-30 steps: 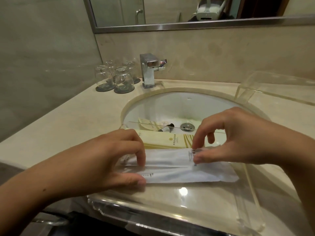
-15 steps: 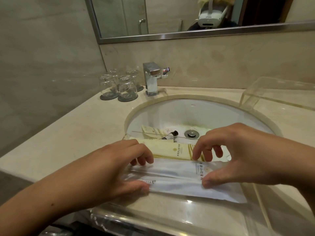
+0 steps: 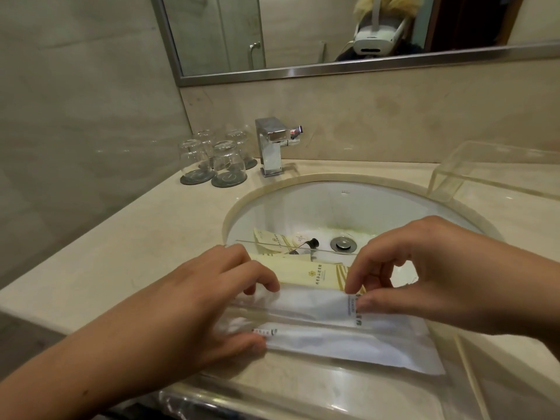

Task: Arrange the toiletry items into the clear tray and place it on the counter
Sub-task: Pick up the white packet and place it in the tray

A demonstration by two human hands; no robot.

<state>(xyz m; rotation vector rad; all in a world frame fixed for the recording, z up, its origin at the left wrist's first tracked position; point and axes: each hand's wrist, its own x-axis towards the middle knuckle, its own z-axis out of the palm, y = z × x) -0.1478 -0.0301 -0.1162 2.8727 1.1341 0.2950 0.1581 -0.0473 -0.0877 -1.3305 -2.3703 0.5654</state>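
Note:
A clear tray lies on the counter's front edge, reaching over the sink. Inside it lie two white toiletry packets, one behind the other, with a cream packet at the far side. My left hand pinches the left ends of the white packets between thumb and fingers. My right hand pinches the rear white packet near its printed label. Another cream packet and a small dark-capped item show through the tray's far wall, over the basin.
A chrome tap stands behind the white basin with its drain. Several upturned glasses on dark coasters sit at the back left. A second clear tray rests at the right. A mirror hangs above.
Both hands have stayed on the white packets. My right hand's fingers have shifted on the rear packet, and the view has tilted up slightly.

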